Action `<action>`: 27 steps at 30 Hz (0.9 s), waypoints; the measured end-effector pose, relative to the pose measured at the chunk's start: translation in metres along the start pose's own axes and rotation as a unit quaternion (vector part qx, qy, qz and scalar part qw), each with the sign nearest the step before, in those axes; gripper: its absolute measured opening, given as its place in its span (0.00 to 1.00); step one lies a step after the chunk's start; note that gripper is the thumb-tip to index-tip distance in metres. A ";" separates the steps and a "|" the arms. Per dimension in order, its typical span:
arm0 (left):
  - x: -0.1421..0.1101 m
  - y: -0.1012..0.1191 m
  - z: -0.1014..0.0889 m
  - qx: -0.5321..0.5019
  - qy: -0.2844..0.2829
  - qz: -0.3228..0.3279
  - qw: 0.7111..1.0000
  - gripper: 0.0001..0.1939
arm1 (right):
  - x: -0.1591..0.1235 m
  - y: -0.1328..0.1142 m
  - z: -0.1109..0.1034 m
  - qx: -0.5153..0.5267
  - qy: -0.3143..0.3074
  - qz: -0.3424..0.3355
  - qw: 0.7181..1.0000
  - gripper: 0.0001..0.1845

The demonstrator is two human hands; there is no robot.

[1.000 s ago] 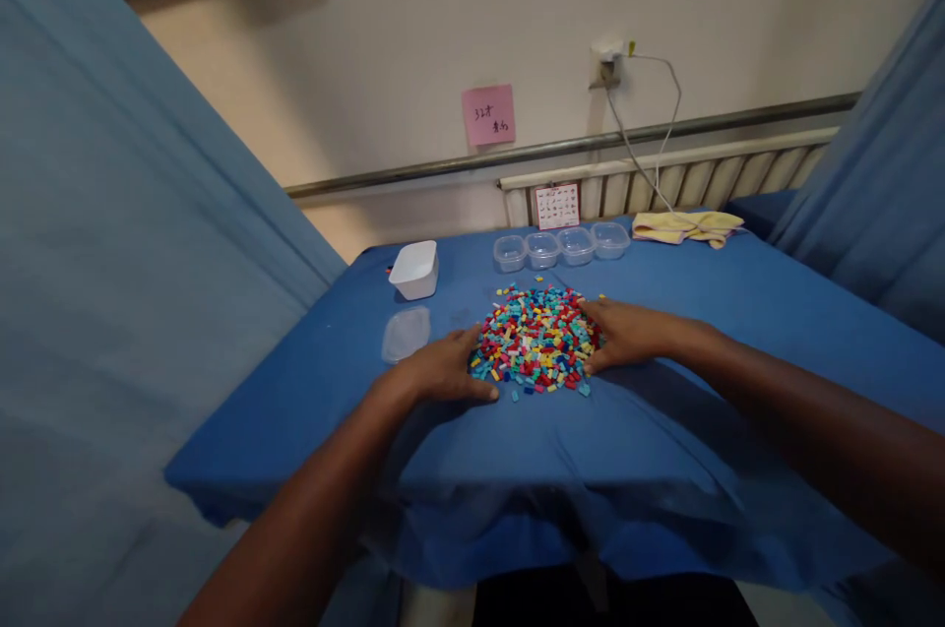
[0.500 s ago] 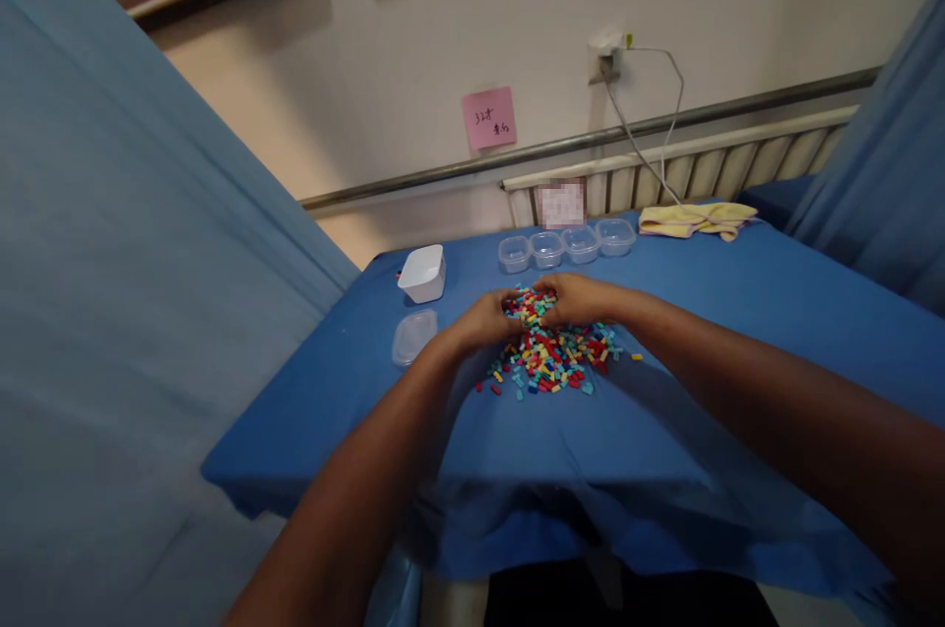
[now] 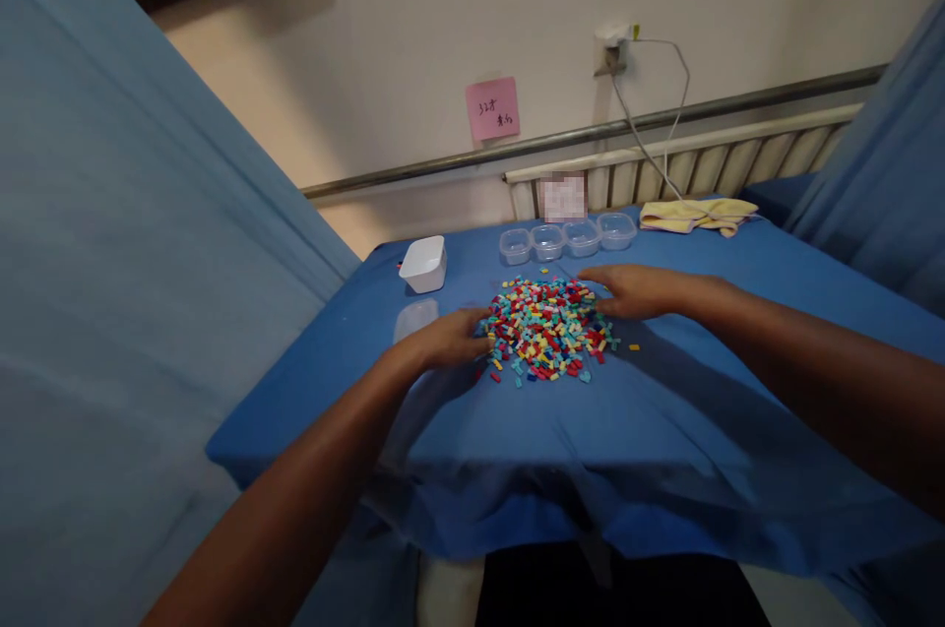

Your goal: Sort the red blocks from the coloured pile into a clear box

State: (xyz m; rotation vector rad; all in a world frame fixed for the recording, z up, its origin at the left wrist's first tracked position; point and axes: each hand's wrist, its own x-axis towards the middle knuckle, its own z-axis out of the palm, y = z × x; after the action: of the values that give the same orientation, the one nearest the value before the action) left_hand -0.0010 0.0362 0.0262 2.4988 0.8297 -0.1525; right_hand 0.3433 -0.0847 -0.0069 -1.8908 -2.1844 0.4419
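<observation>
A wide pile of small toy bricks [image 3: 546,327] in red, yellow, teal, white and blue lies on the blue cloth of the table [image 3: 487,430]. At the pile's left edge is my left hand [image 3: 454,337], fingers apart and pointing at the bricks. On the opposite side my right hand [image 3: 631,290] is open, its fingertips at the upper right edge of the pile. Neither hand grips a brick that I can see. A clear plastic lid [image 3: 414,317] lies beyond my left wrist, partly covered by it.
Several clear plastic tubs [image 3: 582,236] stand in a row behind the pile. A white container [image 3: 424,265] is at the back left. A yellow cloth [image 3: 698,216] lies back right under a white cable [image 3: 650,155]. Blue curtains [image 3: 110,263] hang at both sides.
My hands have moved apart, left hand leftward and right hand rightward, from the middle of the pile to its edges. The top of the pile looks more spread out.
</observation>
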 end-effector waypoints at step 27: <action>0.033 0.022 0.081 -0.083 0.211 -0.022 0.974 0.07 | 0.029 -0.070 0.056 0.091 0.079 -0.024 0.992 0.16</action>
State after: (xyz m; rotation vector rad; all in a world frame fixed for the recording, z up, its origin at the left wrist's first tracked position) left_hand 0.0426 -0.0020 -0.0432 2.3863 1.0166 0.4303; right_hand 0.2548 -0.0699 -0.0341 -1.7118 -2.0104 0.4489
